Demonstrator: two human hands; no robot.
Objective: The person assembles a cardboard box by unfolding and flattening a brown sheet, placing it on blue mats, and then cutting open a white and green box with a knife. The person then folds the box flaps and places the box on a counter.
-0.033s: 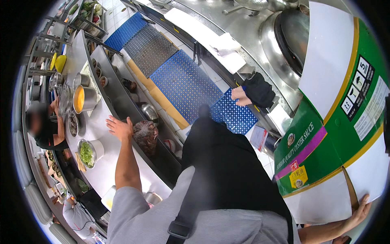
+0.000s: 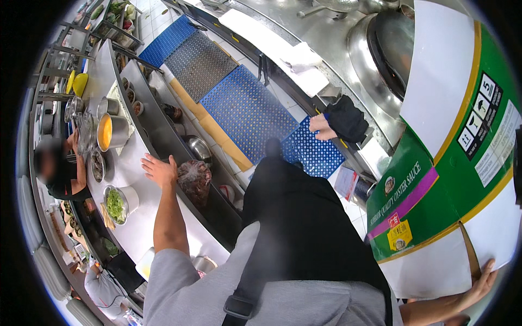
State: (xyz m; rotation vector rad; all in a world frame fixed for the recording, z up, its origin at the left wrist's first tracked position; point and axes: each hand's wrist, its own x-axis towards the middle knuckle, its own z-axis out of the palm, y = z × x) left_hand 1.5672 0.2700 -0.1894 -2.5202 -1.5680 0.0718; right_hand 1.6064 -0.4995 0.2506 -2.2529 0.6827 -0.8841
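My left hand [image 2: 157, 169] lies flat with spread fingers on the edge of the steel counter [image 2: 136, 228], holding nothing. Right beside it sits a clear bag of dark reddish food [image 2: 194, 179]. My right hand [image 2: 483, 282], at the lower right, grips the bottom edge of a large green and white cardboard box [image 2: 462, 163], which fills the right side of the view. My dark apron and grey sleeves take up the lower middle.
On the counter stand a steel bowl of chopped greens [image 2: 116, 204], a pot of orange liquid [image 2: 109, 133] and small steel cups. A person [image 2: 60, 168] leans on its far side. Blue perforated mats [image 2: 244, 111] cover the aisle floor. A wok station [image 2: 380, 49] lies at the upper right.
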